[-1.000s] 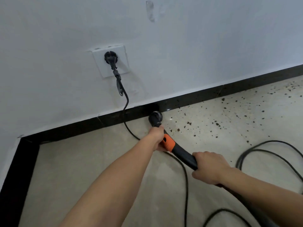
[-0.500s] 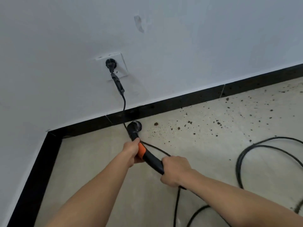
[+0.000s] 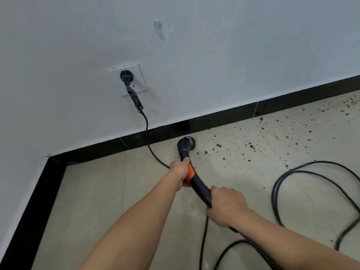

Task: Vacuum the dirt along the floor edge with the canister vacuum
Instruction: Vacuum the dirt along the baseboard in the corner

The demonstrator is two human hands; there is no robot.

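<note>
A black vacuum handle with an orange band runs from lower right up to a round brush nozzle. The nozzle sits on the beige floor just in front of the black skirting. My left hand grips the tube right behind the nozzle, over the orange band. My right hand grips the curved handle lower down, where the ribbed hose begins. Dark dirt crumbs lie scattered on the floor to the right of the nozzle, thicker toward the far right along the skirting. The canister itself is out of view.
A black plug sits in a white wall socket, and its cord drops to the floor and passes under my left hand. Loops of black cable lie on the floor at right. The room corner is at left.
The nozzle drew back left from the skirting, then moved right again toward the dirt, and it now sits close to the crumbs. Both hands kept their grip on the handle.
</note>
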